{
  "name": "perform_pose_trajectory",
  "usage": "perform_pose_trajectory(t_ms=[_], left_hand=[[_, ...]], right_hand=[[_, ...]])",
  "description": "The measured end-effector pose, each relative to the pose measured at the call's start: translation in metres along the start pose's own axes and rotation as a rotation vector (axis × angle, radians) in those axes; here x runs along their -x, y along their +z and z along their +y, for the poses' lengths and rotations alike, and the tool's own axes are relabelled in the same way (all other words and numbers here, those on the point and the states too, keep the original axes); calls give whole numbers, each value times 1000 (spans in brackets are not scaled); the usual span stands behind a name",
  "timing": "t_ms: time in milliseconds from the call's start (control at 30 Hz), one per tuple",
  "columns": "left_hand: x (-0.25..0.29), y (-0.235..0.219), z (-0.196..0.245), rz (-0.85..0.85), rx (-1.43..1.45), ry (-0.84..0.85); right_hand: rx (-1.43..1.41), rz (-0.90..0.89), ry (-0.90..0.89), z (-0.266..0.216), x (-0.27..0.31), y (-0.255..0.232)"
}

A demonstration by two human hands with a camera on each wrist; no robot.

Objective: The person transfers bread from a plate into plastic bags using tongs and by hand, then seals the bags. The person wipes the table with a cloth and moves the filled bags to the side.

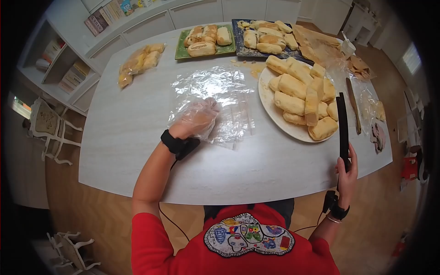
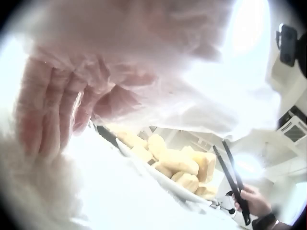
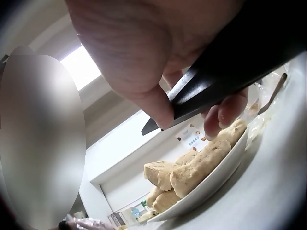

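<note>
Thin clear plastic covers my left hand [image 1: 198,117], which rests on a layer of clear plastic bags [image 1: 229,87] at the middle of the table. Through the film in the left wrist view, the fingers [image 2: 53,110] extend side by side, pointing down. My right hand [image 1: 348,176] grips black tongs [image 1: 343,128] upright by the table's right edge; thumb and fingers lie on both sides of them in the right wrist view. Just left of the tongs, a white plate [image 1: 275,120] holds a heap of pale bread rolls [image 1: 292,103], seen also as rolls [image 3: 196,167] in the right wrist view.
At the back stand a green tray [image 1: 180,51] and a dark blue tray [image 1: 237,39] with filled rolls. Bagged rolls [image 1: 140,62] lie back left. A wooden stick [image 1: 353,105], brown paper [image 1: 316,41] and a small packet [image 1: 378,137] lie at the right.
</note>
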State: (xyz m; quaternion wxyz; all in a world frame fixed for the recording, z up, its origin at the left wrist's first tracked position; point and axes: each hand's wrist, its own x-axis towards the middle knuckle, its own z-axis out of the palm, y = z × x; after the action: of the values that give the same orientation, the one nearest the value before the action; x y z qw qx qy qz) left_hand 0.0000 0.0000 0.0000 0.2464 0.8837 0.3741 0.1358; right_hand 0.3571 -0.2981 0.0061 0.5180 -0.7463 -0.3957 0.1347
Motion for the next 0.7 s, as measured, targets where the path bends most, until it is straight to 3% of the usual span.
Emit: perform_pose_trajectory(t_ms=[67,133,200,333,400,433,500,600,633,700], left_hand=[[-1,-21,35,-21,-89,-17],[-7,-12,43,45,-139,-191],[-17,7,42,-42,-242,-168],[-25,30,21,9,-181,-84],[-25,32,20,130,-222,-85],[-25,28,19,129,-216,-75],[-24,18,18,88,213,-216],[-24,20,1,156,193,-74],[-24,14,9,93,234,-161],[-26,15,9,91,218,-183]], right_hand=[[4,-54,3,-4,-4,2],[51,-46,-58,-9,-16,-1],[134,-56,-141,-22,-34,-10],[444,-18,-418,-42,-71,-38],[545,-1,-479,-46,-83,-49],[554,6,-476,-49,-86,-51],[484,-60,-321,-58,-90,-46],[502,-154,-346,-88,-93,-34],[496,-214,-334,-102,-95,-30],[518,-256,-398,-99,-118,-30]])
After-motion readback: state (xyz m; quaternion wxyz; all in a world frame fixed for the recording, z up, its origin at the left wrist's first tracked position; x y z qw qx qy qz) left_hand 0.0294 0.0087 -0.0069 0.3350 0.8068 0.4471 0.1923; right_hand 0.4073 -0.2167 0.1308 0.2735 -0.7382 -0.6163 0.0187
